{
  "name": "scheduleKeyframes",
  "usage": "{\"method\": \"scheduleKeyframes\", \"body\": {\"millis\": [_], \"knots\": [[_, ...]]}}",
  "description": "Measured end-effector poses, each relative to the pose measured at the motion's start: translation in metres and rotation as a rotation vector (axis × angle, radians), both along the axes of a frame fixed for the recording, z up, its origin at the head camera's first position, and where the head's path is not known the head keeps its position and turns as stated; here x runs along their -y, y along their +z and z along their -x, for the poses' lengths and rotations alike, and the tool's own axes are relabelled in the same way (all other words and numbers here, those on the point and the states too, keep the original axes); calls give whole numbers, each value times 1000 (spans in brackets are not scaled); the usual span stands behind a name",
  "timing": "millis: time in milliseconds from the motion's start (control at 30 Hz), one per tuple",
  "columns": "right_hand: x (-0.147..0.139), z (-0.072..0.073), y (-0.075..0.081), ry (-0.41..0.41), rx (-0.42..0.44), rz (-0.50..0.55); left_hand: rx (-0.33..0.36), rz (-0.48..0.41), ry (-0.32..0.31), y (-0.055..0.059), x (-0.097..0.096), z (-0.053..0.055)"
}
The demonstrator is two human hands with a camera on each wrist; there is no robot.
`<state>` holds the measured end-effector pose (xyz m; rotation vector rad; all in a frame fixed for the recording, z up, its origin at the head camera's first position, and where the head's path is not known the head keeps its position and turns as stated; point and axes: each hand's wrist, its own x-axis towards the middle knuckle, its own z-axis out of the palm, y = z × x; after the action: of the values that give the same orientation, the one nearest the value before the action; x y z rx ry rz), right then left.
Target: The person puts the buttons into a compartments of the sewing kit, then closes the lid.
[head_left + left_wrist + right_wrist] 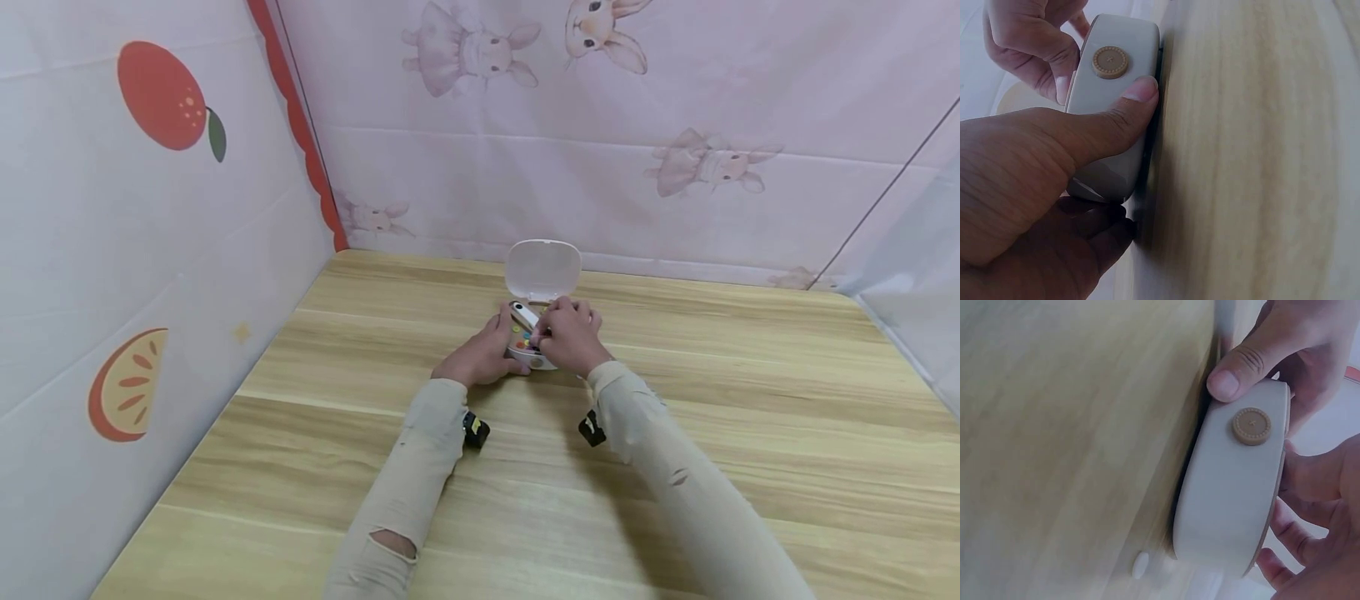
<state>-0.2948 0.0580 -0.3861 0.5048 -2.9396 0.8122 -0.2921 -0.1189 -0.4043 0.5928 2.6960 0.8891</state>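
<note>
A small white case [537, 362] stands on the table with its lid [543, 268] raised at the back. A round brown button-like disc [1252, 426] sits on its front wall. Inside lie several small colourful pieces [521, 344] and a long white piece with a dark dot [522, 315]. My left hand [484, 351] grips the case's left side, its thumb [1116, 125] pressed against the front. Over the case's right half, my right hand [573, 335] reaches in with bent fingers. Its fingertips are hidden inside, and I cannot tell whether they hold anything.
The wood-grain table [360, 367] spreads around the case. A small white oval piece [1140, 565] lies on it near the case in the right wrist view. Behind stands a pink rabbit-print curtain [480, 183]; a white fruit-print sheet [150, 250] hangs along the left.
</note>
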Motion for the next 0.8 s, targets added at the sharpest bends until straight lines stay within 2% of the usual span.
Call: {"method": "scheduleKeyframes", "body": {"millis": [800], "knots": [[1, 1, -1, -2, -47, -43, 0, 3, 6, 1, -1, 2]]}}
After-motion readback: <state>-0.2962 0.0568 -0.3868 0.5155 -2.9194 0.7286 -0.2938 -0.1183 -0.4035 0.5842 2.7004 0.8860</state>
